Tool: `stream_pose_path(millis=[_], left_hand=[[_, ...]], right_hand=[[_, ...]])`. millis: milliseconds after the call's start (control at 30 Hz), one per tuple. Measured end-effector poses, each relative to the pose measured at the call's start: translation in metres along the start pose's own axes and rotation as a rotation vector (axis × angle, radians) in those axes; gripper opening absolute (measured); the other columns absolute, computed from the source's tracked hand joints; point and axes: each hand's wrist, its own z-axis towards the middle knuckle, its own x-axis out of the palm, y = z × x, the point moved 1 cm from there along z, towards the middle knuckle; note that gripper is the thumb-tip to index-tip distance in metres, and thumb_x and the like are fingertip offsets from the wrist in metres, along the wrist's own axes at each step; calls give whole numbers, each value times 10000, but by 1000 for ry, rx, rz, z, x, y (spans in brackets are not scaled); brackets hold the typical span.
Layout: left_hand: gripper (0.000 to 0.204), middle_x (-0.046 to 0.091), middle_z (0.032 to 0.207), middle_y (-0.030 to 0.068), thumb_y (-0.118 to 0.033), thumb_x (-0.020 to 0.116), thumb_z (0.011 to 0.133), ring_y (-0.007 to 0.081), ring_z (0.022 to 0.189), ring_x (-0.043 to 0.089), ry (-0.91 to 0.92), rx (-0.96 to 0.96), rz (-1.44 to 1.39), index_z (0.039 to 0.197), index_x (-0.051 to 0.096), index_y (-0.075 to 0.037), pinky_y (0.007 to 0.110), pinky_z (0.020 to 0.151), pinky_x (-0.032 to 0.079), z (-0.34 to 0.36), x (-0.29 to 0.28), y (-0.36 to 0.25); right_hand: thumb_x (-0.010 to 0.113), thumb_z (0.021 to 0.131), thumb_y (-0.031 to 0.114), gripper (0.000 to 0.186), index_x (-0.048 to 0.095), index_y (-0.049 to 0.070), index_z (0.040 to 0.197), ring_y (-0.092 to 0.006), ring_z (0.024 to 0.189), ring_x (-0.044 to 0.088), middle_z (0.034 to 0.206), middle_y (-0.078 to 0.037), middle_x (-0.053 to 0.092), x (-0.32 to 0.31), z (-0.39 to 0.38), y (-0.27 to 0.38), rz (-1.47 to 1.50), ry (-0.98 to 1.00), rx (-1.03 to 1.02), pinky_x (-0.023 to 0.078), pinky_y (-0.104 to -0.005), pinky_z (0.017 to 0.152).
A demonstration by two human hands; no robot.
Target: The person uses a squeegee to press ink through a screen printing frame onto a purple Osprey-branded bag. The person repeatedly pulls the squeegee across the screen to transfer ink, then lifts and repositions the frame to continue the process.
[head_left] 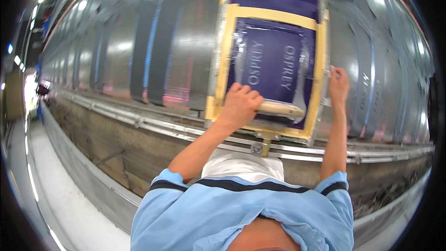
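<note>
A screen-printing frame [225, 56] with a metal rim, yellow tape border and purple mesh lies on a long shiny table. My left hand [240, 103] is closed around the wooden handle of a squeegee [281, 109], which rests on the mesh near the frame's near edge. Pale lettering shows in the purple mesh [272, 62] just beyond the squeegee. My right hand [338, 86] grips the right side of the frame, with the fingers over its rim.
Dark fabric strips [151, 51] lie in a row along the silvery table [107, 32] to the left; more lie at the right [371, 88]. A metal rail [153, 123] runs along the table's near edge. A pale floor aisle [55, 190] runs at lower left.
</note>
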Motion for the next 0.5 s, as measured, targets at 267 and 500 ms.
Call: stream_pose_path(millis=[267, 500], left_hand=[[356, 711, 967, -42, -131, 836, 633, 188, 928, 651, -47, -42, -4, 969, 728, -181, 379, 859, 435, -67, -60, 103], [360, 724, 945, -48, -113, 832, 608, 185, 848, 649, -5, -10, 12, 949, 731, -165, 368, 813, 432, -207, -144, 323]], right_hand=[[669, 1004, 320, 297, 643, 27, 966, -143, 688, 504, 754, -71, 588, 69, -64, 119, 294, -4, -105, 436, -343, 653], [648, 1004, 300, 262, 629, 39, 993, -171, 610, 501, 708, -94, 583, 244, -197, 283, 387, 14, -142, 421, -378, 600]])
